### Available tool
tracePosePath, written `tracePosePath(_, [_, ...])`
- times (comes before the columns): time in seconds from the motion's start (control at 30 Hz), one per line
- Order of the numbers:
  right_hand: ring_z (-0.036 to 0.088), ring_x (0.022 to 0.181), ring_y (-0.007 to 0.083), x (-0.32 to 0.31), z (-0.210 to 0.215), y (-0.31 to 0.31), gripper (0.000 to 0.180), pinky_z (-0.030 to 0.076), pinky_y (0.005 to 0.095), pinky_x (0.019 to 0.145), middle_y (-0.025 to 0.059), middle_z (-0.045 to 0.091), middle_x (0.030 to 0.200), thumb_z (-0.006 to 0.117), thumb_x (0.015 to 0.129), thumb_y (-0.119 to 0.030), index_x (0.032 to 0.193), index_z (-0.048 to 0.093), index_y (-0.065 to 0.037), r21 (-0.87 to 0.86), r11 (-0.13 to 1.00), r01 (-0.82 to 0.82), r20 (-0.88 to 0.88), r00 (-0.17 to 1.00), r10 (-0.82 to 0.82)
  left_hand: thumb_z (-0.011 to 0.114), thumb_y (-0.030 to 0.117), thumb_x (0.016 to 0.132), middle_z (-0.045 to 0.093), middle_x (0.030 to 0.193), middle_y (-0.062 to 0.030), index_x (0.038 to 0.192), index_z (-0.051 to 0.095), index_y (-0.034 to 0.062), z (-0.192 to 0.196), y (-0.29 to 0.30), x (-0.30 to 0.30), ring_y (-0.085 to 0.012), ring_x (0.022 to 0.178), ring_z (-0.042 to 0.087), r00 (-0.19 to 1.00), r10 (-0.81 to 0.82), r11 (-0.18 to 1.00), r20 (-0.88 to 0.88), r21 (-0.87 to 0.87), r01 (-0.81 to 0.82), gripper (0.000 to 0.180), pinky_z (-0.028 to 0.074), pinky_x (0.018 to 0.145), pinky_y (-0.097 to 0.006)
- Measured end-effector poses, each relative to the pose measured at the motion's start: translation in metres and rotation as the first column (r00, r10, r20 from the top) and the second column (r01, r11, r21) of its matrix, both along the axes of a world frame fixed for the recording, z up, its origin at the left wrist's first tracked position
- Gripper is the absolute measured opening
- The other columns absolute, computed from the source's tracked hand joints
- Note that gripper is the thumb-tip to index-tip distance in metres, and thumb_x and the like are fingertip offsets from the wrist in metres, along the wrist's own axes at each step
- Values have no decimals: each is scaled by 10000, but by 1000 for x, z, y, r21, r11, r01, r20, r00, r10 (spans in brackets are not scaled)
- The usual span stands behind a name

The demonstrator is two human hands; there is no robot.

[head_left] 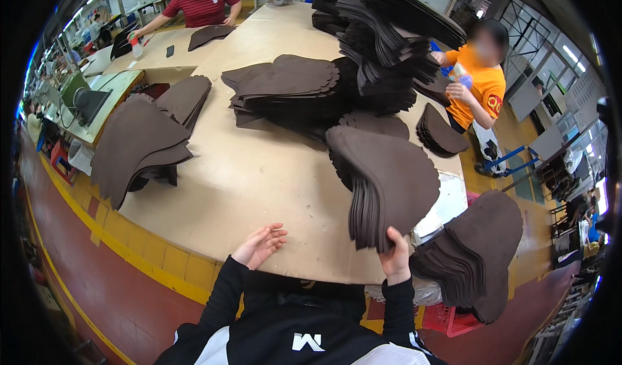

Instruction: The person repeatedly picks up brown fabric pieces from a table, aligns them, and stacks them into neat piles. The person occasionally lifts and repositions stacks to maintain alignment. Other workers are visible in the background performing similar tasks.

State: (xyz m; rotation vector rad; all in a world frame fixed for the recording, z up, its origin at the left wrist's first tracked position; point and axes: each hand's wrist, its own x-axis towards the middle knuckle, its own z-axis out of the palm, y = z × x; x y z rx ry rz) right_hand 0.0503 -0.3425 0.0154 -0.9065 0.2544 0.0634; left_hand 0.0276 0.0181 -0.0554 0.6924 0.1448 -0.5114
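Note:
My right hand point(394, 255) is closed on the near corner of a stack of dark brown cut sheets point(395, 170); the thumb shows on the side, while the fingers are partly hidden. These sheets are fanned at the near end and have scalloped edges, and the material looks like leather or foam. Over the front part of the table point(259, 196), my left hand point(261, 245) is open, palm turned inward, fingers slightly bent and holding nothing. Beside my right hand, another stack of brown sheets point(470, 255) overhangs the table's right corner.
More brown sheets lie in a left stack point(146, 144) and a middle stack point(285, 83), with a tall dark pile point(389, 34) behind. A red crate point(450, 319) stands below the right corner. One co-worker in orange point(483, 80) stands at right, another in striped red point(201, 5) far left.

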Motion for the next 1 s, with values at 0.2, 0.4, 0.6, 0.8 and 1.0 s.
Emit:
tracePosePath(0.2, [562, 1241, 275, 13, -30, -13, 591, 440, 410, 1072, 109, 582, 1359, 722, 874, -217, 1389, 505, -28, 323, 936, 141, -157, 983, -94, 529, 372, 1041, 428, 1504, -192, 1545, 289, 71, 17, -77, 41, -271, 1323, 491, 987, -150, 989, 61, -11, 151, 635, 403, 1112, -389])
tracePosePath(0.4, [604, 1172, 270, -2, -40, -7, 552, 472, 404, 1043, 117, 635, 1265, 750, 764, -71, 1286, 591, 14, -14, 996, 83, -15, 996, -83, 685, 372, 956, 468, 1435, -78, 1591, 207, 212, 34, -101, 77, -199, 1326, 465, 991, 95, 988, 91, 116, -106, 811, 401, 1072, -361])
tracePosePath(0.6, [629, 1125, 300, -46, -29, -8, 635, 497, 402, 1015, 130, 659, 1197, 731, 660, 44, 1278, 588, 13, 22, 992, -127, 16, 992, 127, 458, 636, 988, 404, 1534, -127, 1600, 196, 144, 32, -49, 86, -236, 1341, 473, 971, 52, 933, 234, 336, -131, 827, 394, 1111, -386])
tracePosePath(0.8, [629, 1080, 251, -44, 0, 11, 638, 498, 362, 969, 121, 651, 1171, 799, 652, 76, 1248, 576, 27, -266, 947, -178, 120, 969, 215, 586, 605, 939, 684, 1159, -109, 1358, 572, 16, 14, 42, 67, -199, 1066, 644, 948, -158, 890, 275, 455, 16, 723, 508, 940, -355])
tracePosePath(1.0, [643, 1032, 194, -10, 43, 38, 626, 511, 331, 931, 97, 680, 1134, 855, 674, 7, 1242, 592, 35, -623, 778, -82, 263, 915, 306, 939, 214, 666, 656, 1178, -174, 1345, 481, -58, 120, 28, 55, -256, 1095, 628, 635, -512, 537, 578, 793, -289, 863, 477, 999, -355])
